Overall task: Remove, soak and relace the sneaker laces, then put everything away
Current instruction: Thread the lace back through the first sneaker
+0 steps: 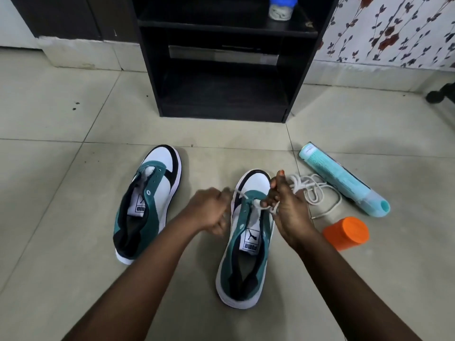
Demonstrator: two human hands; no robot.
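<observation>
Step in hand: we judge that we are relacing the right-hand sneaker (pixel 246 232), with the lace (pixel 256 203) threaded only through the eyelets nearest the toe.

Sneaker axis: its long axis runs from the heel near us to the toe away from us, tilting a little to the right; the open eyelet rows run along that same line toward us.

Left hand: our left hand (pixel 211 209) sits just beside the sneaker's left edge, fingers curled and pinching one lace end drawn out taut to the left.

Right hand: our right hand (pixel 286 205) is over the sneaker's right side, its fingers curled round the other run of lace at the toe-end eyelets.

Deciding relation: the next free eyelets lie just on our side of both hands, so we expect each end to cross the tongue and come toward us; each hand is nearer its own row.

Second lace: a loose lace (pixel 317 193) lies in a heap on the floor (pixel 61 193), just right of our right hand.

Other sneaker: the left sneaker (pixel 147 205) stands unlaced, well apart to the left.

Nearby: a teal bottle (pixel 344 180) lies on its side beyond the heap, an orange container (pixel 346 233) nearer us.

Shelf: the dark shelf unit (pixel 221 70) stands beyond, holding a blue-lidded jar (pixel 282 8).
</observation>
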